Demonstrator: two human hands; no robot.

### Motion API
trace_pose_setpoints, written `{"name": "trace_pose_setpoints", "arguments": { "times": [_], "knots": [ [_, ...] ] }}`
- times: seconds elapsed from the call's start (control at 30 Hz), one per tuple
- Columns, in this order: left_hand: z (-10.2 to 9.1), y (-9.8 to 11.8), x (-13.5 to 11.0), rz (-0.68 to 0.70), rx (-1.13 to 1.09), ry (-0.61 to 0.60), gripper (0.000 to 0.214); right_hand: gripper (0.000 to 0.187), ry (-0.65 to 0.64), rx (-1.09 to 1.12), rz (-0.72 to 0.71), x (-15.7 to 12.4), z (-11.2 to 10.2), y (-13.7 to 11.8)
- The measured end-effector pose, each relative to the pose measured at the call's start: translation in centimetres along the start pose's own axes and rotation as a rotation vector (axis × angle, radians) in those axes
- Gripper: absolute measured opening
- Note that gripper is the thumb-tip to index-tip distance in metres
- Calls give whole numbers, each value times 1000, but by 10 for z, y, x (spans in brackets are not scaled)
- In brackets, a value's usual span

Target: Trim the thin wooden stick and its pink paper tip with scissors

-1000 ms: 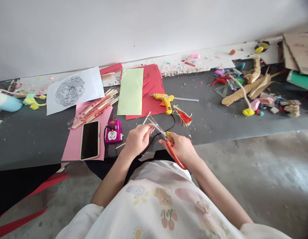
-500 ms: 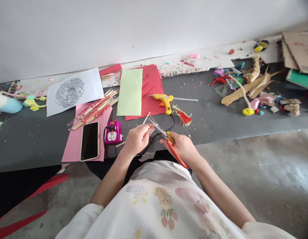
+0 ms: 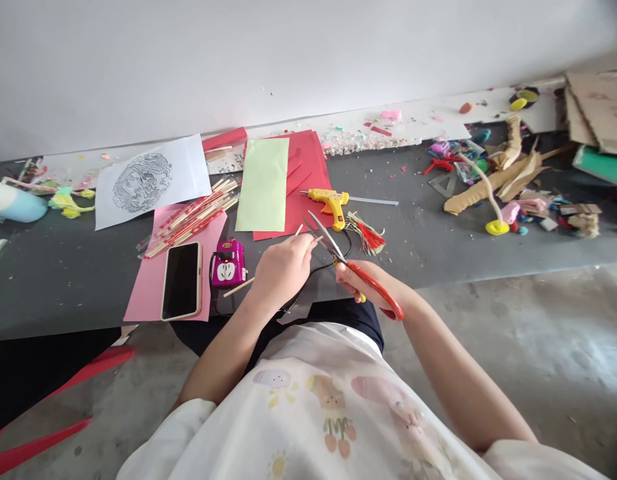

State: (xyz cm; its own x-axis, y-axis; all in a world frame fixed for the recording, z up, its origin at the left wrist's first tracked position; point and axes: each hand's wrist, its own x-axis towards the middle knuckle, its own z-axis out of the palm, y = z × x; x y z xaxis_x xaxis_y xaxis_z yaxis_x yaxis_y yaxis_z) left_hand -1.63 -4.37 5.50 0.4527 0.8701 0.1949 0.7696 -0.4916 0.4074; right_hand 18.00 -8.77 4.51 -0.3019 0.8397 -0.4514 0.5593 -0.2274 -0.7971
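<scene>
My left hand point(image 3: 281, 270) is closed around a thin wooden stick point(image 3: 238, 287) that runs from lower left up past my fingers. My right hand point(image 3: 361, 280) grips red-handled scissors point(image 3: 371, 283); their blades point(image 3: 324, 235) are parted around the stick's far end, just beyond my left fingertips. A yellow glue gun point(image 3: 328, 200) lies right behind the blades, next to a red and straw tassel point(image 3: 368, 233).
On the dark mat point(image 3: 63, 280) lie a phone point(image 3: 181, 280) on pink paper, a purple socket block point(image 3: 227, 263), a bundle of sticks point(image 3: 193, 217), green paper on red sheets point(image 3: 262, 183), a printed drawing point(image 3: 143, 180) and craft scraps point(image 3: 493, 180) at right. Concrete floor lies below.
The scissors have swung up and away from me, their blades now parted at the stick's end. My left hand has shifted slightly forward with the stick.
</scene>
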Motion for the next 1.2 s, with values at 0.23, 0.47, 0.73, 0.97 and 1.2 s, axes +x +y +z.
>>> {"name": "trace_pose_setpoints", "arguments": {
  "times": [0.23,0.47,0.73,0.97,1.2],
  "knots": [
    [-4,7,4,-5,8,9,17,60,-58,136,-69,-5,1,-5],
    [2,8,3,-27,23,13,18,54,-45,-51,-123,-1,6,2],
    [11,-7,-2,91,94,191,16,50,130,-218,27,1,10,-16],
    [17,-16,-8,177,-37,381,14,42,348,-364,54,-9,17,-32],
    [19,-13,-8,192,-180,449,13,37,389,-444,83,-12,22,-35]
  ]
}}
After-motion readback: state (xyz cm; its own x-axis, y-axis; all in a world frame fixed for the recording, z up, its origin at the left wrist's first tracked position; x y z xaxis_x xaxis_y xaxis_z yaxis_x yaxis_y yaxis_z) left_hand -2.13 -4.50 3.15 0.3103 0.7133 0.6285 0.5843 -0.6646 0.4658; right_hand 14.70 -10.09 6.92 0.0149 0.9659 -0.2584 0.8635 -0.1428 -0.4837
